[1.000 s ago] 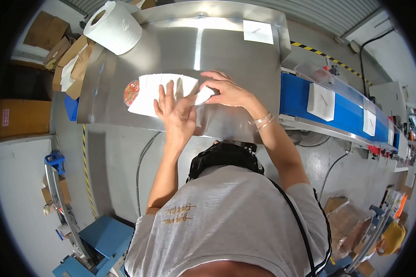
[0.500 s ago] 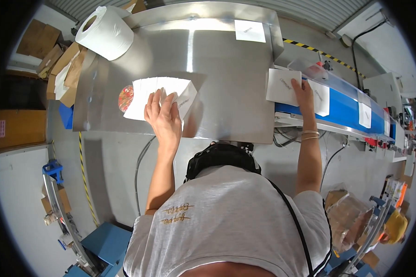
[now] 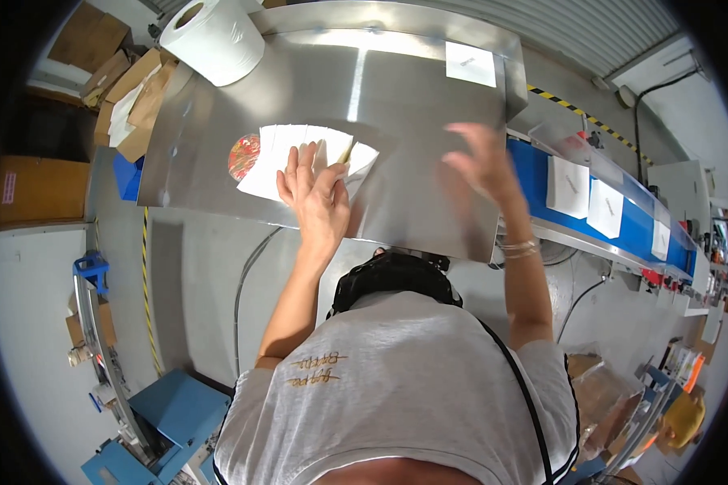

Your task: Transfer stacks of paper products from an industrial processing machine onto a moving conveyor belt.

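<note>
A fanned row of white paper packets [image 3: 275, 166] lies on the metal table [image 3: 404, 105]. My left hand [image 3: 319, 198] rests over its right end, with bent fingers and thumb closed at the top packet. The edge of that packet is lifted and shows a tan strip. At the fan's left end, partly covered by it, is a round red patterned piece [image 3: 244, 158]. My right hand [image 3: 489, 166], smeared by motion, is over the table's right side with fingers and thumb apart. Nothing shows in it. White packets [image 3: 569, 186] lie in a row on the blue conveyor belt [image 3: 530, 178].
A large white paper roll [image 3: 218, 44] stands at the table's far left, near open cardboard boxes [image 3: 129, 109]. A white sheet [image 3: 470, 65] lies at the far right. Raised metal walls edge the table's back. A clear guard [image 3: 623, 174] runs along the belt's far side.
My right hand has let go of a packet at the belt and moved left over the table. The packets on the belt have moved right. My left hand has lifted the top packet's edge.
</note>
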`<control>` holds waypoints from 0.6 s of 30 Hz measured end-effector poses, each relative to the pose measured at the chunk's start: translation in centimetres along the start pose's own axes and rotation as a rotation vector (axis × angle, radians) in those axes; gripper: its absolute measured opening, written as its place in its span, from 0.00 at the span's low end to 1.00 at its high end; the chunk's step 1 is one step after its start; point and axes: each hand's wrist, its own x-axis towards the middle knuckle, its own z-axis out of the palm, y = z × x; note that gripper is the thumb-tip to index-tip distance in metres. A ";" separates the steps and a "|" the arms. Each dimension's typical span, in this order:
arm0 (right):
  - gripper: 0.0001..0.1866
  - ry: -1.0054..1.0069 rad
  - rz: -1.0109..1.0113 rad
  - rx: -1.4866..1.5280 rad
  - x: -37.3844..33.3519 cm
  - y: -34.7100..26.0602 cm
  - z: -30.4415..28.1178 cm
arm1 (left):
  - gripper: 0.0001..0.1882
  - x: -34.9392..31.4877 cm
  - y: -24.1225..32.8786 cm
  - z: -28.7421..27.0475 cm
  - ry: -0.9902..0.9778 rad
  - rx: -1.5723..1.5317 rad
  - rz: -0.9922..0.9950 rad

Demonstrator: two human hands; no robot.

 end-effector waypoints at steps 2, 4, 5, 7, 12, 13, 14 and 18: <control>0.29 -0.319 0.086 0.288 2.8 -4.8 2.8 | 0.16 -0.1 -0.2 0.0 -0.017 0.004 0.022; 0.25 -0.386 0.060 0.451 3.9 -5.7 6.0 | 0.16 0.2 0.2 -0.1 -0.083 0.023 0.063; 0.25 -0.380 0.066 0.449 4.0 -5.3 6.7 | 0.16 0.2 0.5 -0.4 -0.087 0.020 0.070; 0.22 -0.395 -0.050 0.275 3.8 -4.0 7.7 | 0.18 0.7 0.8 -0.6 -0.078 -0.025 0.015; 0.14 -0.069 0.484 0.626 -1.1 -0.8 4.2 | 0.19 0.7 -1.4 -0.9 0.003 0.086 -0.020; 0.13 -0.046 0.520 0.436 -2.2 1.3 3.0 | 0.18 0.6 -1.8 -0.9 0.008 0.078 -0.013; 0.12 0.165 0.650 0.809 -3.5 1.8 1.9 | 0.17 0.6 -2.1 -0.9 0.013 0.069 -0.007; 0.21 0.241 0.940 0.107 -8.7 11.2 -4.5 | 0.15 0.6 -2.0 -0.5 0.063 0.022 -0.017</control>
